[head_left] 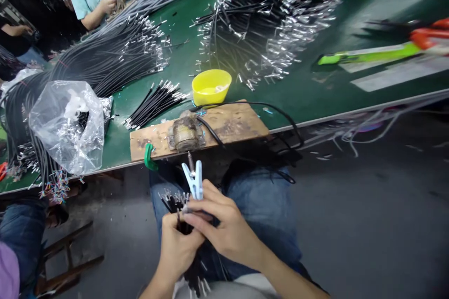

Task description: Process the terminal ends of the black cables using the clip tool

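Two hands work a bundle of black wires over the lap, just below the near table edge.

Head view: the left hand (177, 247) is closed around the wire bundle (182, 217); the right hand (224, 229) pinches a white clip (195, 178) at the bundle's top, fingers together. Just above, a wooden board (224, 126) overhangs the green table (315, 88) edge, with a yellow bowl (211, 86) behind it. Open floor lies to the right; a plastic bag (68, 124) crowds the left edge.
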`<control>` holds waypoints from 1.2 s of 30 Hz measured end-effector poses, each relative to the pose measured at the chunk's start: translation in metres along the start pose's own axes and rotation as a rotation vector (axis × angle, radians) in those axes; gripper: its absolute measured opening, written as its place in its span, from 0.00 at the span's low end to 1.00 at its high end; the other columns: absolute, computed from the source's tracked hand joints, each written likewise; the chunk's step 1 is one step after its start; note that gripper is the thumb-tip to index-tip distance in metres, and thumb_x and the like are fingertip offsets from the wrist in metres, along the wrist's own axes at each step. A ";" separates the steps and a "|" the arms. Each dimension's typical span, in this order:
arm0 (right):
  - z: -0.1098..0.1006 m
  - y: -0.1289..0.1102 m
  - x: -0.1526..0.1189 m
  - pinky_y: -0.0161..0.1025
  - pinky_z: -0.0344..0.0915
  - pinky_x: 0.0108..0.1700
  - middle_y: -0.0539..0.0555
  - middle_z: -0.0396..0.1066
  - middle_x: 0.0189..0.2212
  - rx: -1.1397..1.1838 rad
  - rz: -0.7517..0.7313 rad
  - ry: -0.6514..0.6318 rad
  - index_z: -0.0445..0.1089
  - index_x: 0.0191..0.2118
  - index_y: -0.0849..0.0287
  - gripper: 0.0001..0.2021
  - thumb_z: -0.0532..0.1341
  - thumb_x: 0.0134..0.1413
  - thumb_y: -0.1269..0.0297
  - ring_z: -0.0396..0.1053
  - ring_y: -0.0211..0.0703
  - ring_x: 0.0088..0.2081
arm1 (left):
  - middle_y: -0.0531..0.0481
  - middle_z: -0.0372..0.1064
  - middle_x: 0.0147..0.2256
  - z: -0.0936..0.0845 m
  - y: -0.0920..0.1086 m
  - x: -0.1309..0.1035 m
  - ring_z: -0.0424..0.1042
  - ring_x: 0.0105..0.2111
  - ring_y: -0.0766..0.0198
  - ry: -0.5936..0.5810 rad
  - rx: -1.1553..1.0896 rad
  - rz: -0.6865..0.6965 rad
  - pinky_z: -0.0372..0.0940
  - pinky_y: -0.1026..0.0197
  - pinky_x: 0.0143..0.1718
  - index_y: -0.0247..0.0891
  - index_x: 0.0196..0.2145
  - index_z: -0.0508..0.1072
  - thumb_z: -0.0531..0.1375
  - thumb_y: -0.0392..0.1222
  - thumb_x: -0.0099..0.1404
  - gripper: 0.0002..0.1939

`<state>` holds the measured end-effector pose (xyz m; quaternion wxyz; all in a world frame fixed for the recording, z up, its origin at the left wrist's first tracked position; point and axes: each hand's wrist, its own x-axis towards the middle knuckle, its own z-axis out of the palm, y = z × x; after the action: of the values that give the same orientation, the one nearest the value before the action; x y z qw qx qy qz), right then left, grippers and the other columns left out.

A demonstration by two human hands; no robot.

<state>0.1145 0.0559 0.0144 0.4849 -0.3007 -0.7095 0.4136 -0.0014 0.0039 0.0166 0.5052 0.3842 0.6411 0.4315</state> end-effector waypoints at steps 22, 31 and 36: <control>-0.005 0.019 -0.004 0.34 0.60 0.28 0.52 0.66 0.26 0.437 0.262 0.125 0.71 0.28 0.60 0.06 0.62 0.52 0.64 0.63 0.39 0.27 | 0.57 0.55 0.15 0.003 -0.023 0.003 0.49 0.11 0.78 -0.013 -0.288 -0.136 0.46 0.69 0.13 0.35 0.20 0.64 0.60 0.59 0.56 0.23; 0.021 0.017 -0.014 0.36 0.62 0.28 0.51 0.62 0.24 0.129 0.080 0.456 0.66 0.30 0.58 0.05 0.56 0.56 0.69 0.62 0.40 0.27 | 0.58 0.56 0.13 0.012 -0.017 0.001 0.53 0.14 0.75 0.046 -0.171 -0.024 0.50 0.67 0.17 0.35 0.17 0.66 0.65 0.49 0.53 0.18; 0.009 0.020 -0.009 0.40 0.63 0.33 0.54 0.65 0.27 -0.046 -0.142 0.405 0.68 0.30 0.56 0.07 0.56 0.55 0.73 0.62 0.44 0.31 | 0.56 0.61 0.12 0.003 -0.011 0.002 0.57 0.13 0.72 0.046 -0.086 0.023 0.54 0.66 0.15 0.34 0.22 0.75 0.63 0.49 0.55 0.14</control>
<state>0.1098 0.0549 -0.0085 0.6385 -0.3379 -0.6262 0.2933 0.0003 0.0024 0.0049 0.5015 0.3596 0.6290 0.4729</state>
